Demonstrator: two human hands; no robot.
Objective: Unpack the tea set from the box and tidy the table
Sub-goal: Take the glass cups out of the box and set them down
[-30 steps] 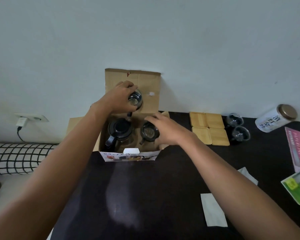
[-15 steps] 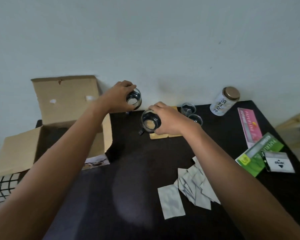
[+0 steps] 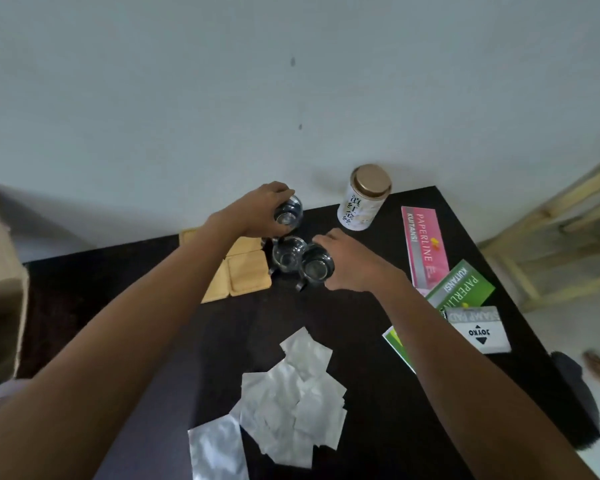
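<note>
- Left hand [image 3: 257,211] clamps a glass cup [image 3: 287,213] at the desk's [image 3: 361,341] far edge.
- Right hand [image 3: 352,263] grips a second cup [image 3: 316,266] (touching a third cup [image 3: 287,258]), beside the wooden coasters [image 3: 248,277].
- Cardboard box [image 3: 0,289] stands at the left edge.

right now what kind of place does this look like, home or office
Probably a home room with a desk doing double duty. A dark table stands against a plain wall, holding receipt books and a stamp pad next to glass tea cups, wooden coasters and a lidded tin.
</note>
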